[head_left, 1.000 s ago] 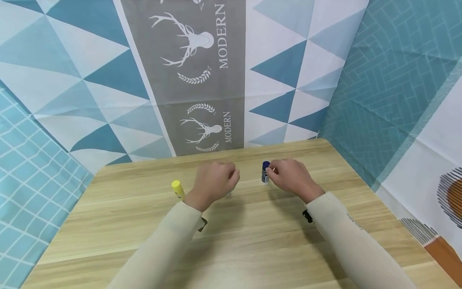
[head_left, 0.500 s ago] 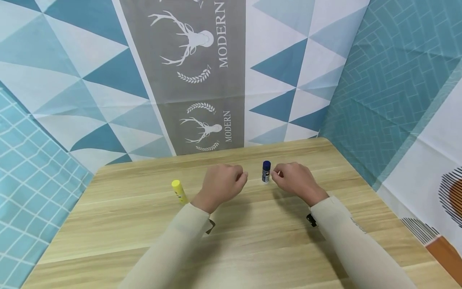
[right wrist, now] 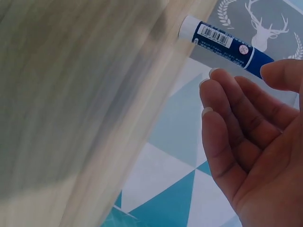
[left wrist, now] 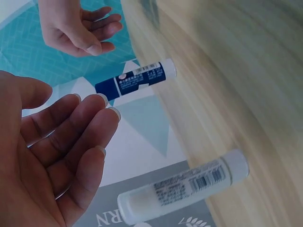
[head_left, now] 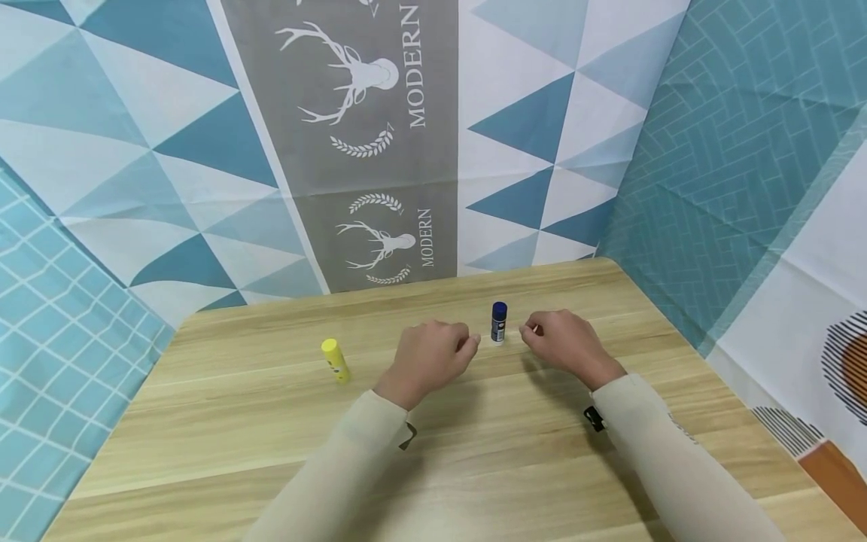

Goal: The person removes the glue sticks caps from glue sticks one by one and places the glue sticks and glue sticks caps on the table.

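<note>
A dark blue glue stick [head_left: 499,325] with a white base stands upright on the wooden table, between the two hands. On its left is my left hand [head_left: 435,360], fingers loosely bent and nothing in them. To its right, my right hand [head_left: 567,345] hovers with relaxed, curved fingers, also holding nothing; the right wrist view has its thumb overlapping the blue cap [right wrist: 260,62]. A whitish glue stick [left wrist: 183,186] with a barcode label stands below the left hand in the left wrist view; in the head view that hand hides it.
A yellow tube-shaped stick [head_left: 335,360] stands left of the left hand. The wooden table [head_left: 223,421] reaches back to a patterned cloth wall [head_left: 379,165], with further printed cloth at both sides. Each wrist carries a strapped dark device [head_left: 594,418].
The left hand has moved right and slightly toward the body. The right hand has drawn back rightward from the blue glue stick, leaving a gap. The blue glue stick stays in place.
</note>
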Demonstrator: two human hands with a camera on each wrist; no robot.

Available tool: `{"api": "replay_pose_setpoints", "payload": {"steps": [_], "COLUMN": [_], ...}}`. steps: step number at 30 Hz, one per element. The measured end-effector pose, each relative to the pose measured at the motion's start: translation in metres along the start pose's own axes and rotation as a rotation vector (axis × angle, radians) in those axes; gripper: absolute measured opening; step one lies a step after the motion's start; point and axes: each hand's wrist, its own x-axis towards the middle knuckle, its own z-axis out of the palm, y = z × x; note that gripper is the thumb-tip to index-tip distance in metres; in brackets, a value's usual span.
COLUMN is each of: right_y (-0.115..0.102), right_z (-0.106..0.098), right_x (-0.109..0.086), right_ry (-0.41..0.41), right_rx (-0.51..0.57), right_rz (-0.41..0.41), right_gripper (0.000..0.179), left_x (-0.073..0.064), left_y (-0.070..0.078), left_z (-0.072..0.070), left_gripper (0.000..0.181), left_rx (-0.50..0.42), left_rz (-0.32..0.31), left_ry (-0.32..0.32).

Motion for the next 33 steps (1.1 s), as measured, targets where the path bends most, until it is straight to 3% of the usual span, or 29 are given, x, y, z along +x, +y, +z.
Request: {"api": "replay_pose_setpoints", "payload": {"steps": [10, 18, 33], "right_y": [0.017, 0.010, 0.002], "right_z": [0.004, 0.011, 0.032], "right_x": [-0.001, 0.008, 0.020], "right_ry": [-0.038, -0.120, -0.154], "right_rx": [-0.002, 0.044, 0.117], "right_rz": [0.107, 0.094, 0.122], "right_gripper": [0.029, 0.038, 0.048], "left_x": [0.003, 0.005, -0.005], "left_y": [0.007, 0.011, 0.013], "left_z": [0.020, 0.028, 0.040], "left_gripper": [0.045, 0.044, 0.043], "left_rx": [-0.013, -0.054, -0.088], "left_rz": [-0.021, -0.030, -0.079], "left_ry": [-0.046, -0.071, -0.110]}}
